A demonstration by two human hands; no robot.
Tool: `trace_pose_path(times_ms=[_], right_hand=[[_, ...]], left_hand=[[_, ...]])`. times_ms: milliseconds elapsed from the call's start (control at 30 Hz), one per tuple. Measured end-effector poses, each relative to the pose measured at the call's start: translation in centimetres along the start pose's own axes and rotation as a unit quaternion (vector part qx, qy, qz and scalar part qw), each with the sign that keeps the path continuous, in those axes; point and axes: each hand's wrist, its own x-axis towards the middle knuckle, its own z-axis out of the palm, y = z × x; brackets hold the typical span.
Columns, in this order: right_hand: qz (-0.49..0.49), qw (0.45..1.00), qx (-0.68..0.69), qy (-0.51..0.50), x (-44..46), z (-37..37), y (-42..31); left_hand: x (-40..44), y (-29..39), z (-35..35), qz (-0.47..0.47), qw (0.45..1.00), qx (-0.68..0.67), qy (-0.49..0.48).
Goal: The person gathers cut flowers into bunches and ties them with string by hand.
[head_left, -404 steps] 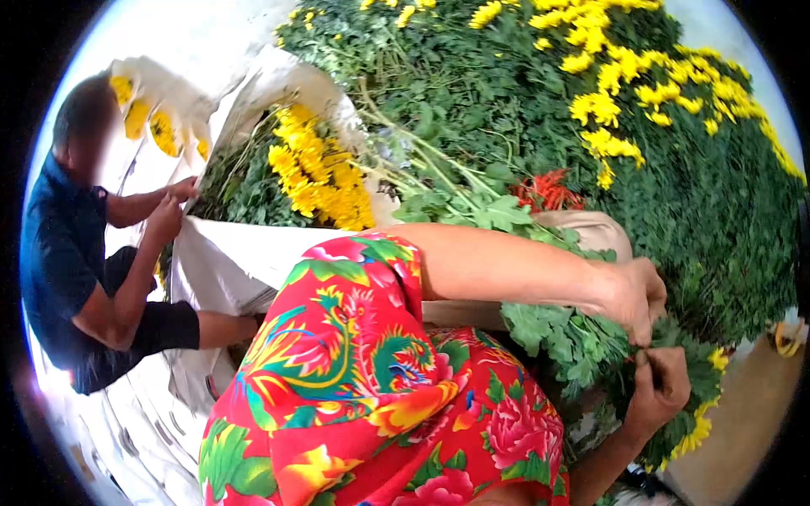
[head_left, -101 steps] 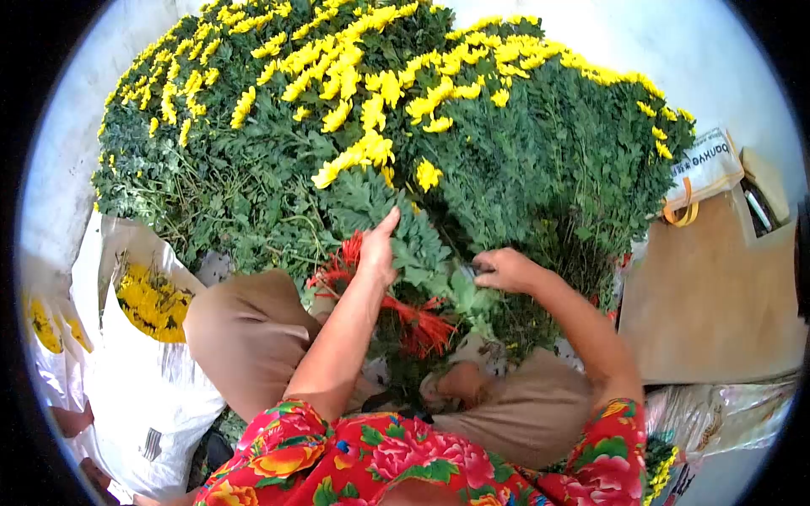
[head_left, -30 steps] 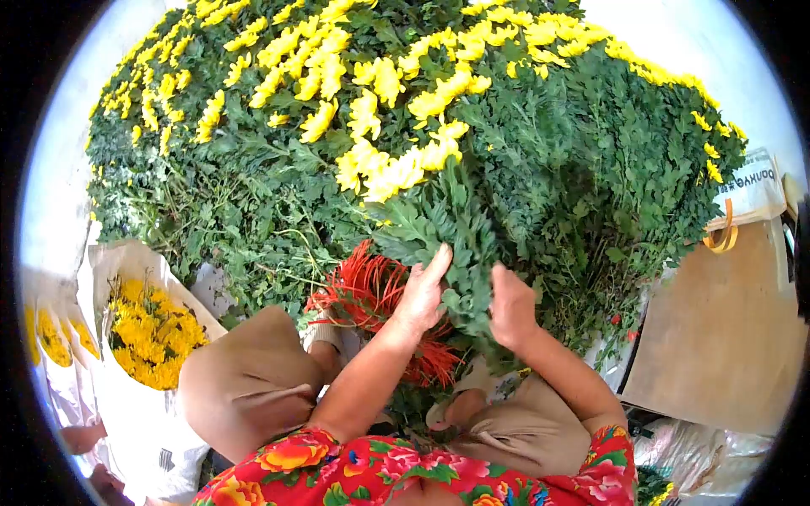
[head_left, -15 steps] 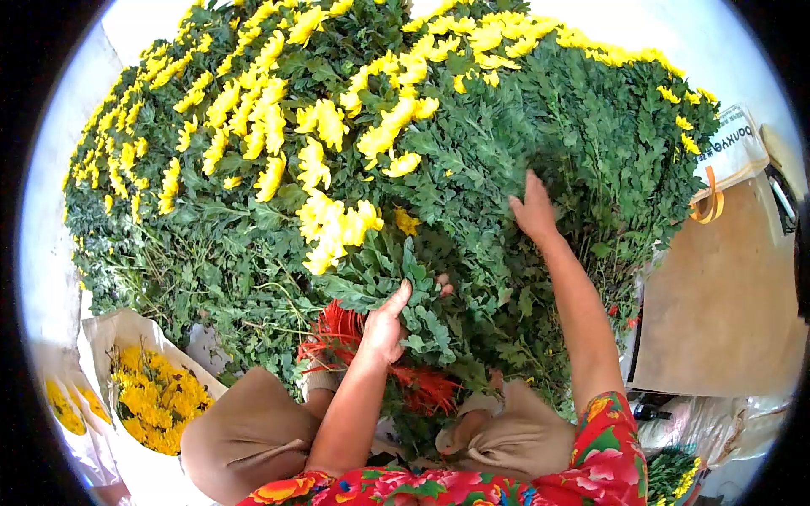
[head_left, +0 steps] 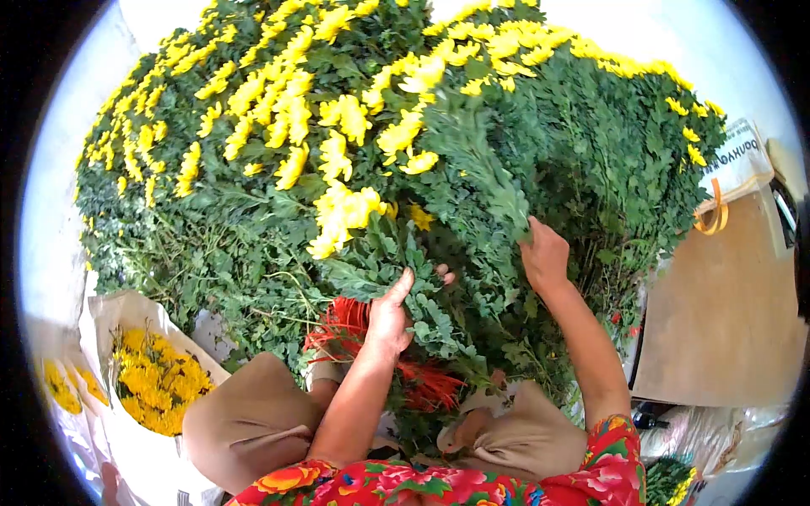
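Note:
A large heap of yellow chrysanthemums (head_left: 291,101) with leafy green stems spreads in front of me. My left hand (head_left: 391,319) is closed round a small bunch of chrysanthemums (head_left: 346,215), thumb on top and fingertips showing beyond the leaves. The bunch's yellow heads point away from me. To the right, my right hand (head_left: 547,255) grips a leafy chrysanthemum stem (head_left: 485,173) low down. That stem slants up and left over the heap, slightly blurred. Below my left hand lies a bundle of red ties (head_left: 426,384), partly covered by my forearm.
At the lower left, a white wrapper (head_left: 99,325) holds cut yellow flower heads (head_left: 159,379). A brown board (head_left: 717,312) stands at the right beside a printed white bag (head_left: 742,156) and an orange strap (head_left: 717,211). My knees flank the red ties.
My right hand has moved down from the leaves and closed on a chrysanthemum stem, which now stands out from the heap. The left hand keeps its bunch. The view has shifted slightly.

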Motion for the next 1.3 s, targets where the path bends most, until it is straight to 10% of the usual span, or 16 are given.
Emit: trace_pose_path(times_ms=[267, 333, 567, 733, 1033, 1200, 1300], right_hand=[[-0.061, 0.996, 0.054, -0.035, -8.2, 1.6, -1.7], [-0.041, 0.991, 0.065, -0.107, -10.2, 1.7, -3.2], [-0.098, 0.948, 0.011, -0.301, -13.0, 2.4, -5.0], [-0.077, 0.967, 0.053, -0.236, -13.2, 2.8, -4.6], [-0.076, 0.903, 0.175, -0.384, -8.3, 1.0, -4.4], [-0.003, 0.994, 0.098, 0.040, 0.3, 2.8, -0.5], [-0.013, 0.998, 0.031, 0.051, 3.6, 5.4, 2.4]], left_hand=[[-0.3, 1.0, 1.0, 0.034, 0.998, 0.029, -0.035], [-0.9, 1.2, 1.1, 0.017, 0.993, 0.075, 0.090], [-0.8, 0.3, 0.1, -0.007, 0.996, 0.072, 0.047], [-1.0, 0.6, 1.4, 0.042, 0.988, 0.088, 0.119], [-2.7, 4.3, 1.0, 0.089, 0.982, 0.016, -0.165], [-1.6, 3.1, 1.4, 0.067, 0.995, 0.062, -0.037], [-1.3, 2.6, 1.0, 0.047, 0.996, 0.067, -0.022]])
